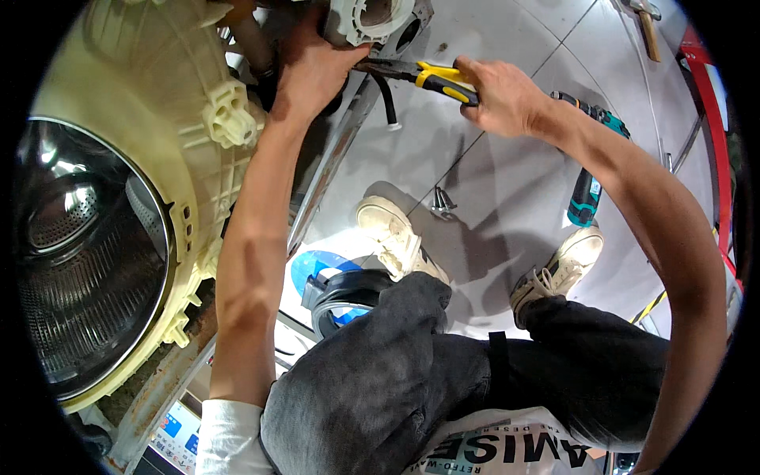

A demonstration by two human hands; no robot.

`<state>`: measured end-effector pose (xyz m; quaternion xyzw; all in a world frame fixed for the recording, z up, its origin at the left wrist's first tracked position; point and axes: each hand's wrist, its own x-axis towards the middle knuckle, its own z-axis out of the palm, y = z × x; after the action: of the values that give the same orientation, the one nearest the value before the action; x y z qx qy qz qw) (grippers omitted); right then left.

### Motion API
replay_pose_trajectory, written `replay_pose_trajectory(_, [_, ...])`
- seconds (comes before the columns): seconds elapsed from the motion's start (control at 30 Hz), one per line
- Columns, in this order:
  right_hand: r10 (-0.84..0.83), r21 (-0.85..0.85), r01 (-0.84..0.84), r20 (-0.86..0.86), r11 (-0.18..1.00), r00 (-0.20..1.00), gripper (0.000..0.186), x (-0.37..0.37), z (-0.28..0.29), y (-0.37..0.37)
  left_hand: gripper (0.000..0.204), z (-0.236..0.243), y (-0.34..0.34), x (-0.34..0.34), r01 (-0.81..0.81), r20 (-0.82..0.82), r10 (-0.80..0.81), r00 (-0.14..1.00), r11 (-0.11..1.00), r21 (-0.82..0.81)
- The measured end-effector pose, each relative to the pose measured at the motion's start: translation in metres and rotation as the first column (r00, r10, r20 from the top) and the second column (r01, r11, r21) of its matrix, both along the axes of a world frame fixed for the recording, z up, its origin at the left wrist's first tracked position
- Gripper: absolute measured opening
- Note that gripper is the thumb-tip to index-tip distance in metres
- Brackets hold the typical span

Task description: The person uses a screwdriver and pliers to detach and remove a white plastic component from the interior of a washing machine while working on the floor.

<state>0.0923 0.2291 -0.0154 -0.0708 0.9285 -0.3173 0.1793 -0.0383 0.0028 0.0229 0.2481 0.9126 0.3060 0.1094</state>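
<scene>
Right-hand fingers: the right hand (503, 95), upper centre-right of the frame, has its fingers closed around the grips of the pliers (427, 79).
Left-hand fingers: the left hand (313, 67), upper centre, has its fingers bent in close to the plier tips; what they pinch, if anything, cannot be told.
Pliers: upper centre of the frame, lying nearly level, nose toward the left hand; whether the jaws bite on anything is unclear.
Pliers, handling: judged rigid, moderately heavy and not fragile; the yellow-and-black grips appear cushioned and slip-resistant. Best hold is well back on both grips, clear of the pivot.
Housing: pale plastic housing (339, 20) with a round opening, top centre, just above the plier nose; judged stiff, with thin edges that could crack.
Hose: black hose (388, 103) with a white end, hanging just below the pliers; judged light and flexible.
Tub: cream plastic tub (150, 95) around a steel drum (87, 277), left of the frame.
Floor: tiled floor (507, 32) bearing screws (442, 207) at centre and a teal-and-black drill (586, 194) at right.
Writing: large dark lettering on the white shirt (475, 431), bottom centre, inverted; coloured printed sheet (178, 431), lower left, with small characters. No marking made out on the pliers.
</scene>
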Motion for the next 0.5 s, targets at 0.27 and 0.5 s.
replay_pose_trajectory(0.27, [-0.244, 0.054, 0.238, 0.297, 0.97, 0.923, 0.039, 0.031, 0.065, -0.052, 0.061, -0.013, -0.014, 0.003, -0.044, -0.097, 0.053, 0.994, 0.994, 0.096])
replay_pose_trajectory(0.5, [-0.262, 0.131, 0.231, 0.618, 0.964, 0.742, 0.045, 0.014, 0.139, -0.066, 0.063, 0.002, 0.014, 0.01, -0.143, 0.08, 0.163, 0.983, 0.965, -0.219])
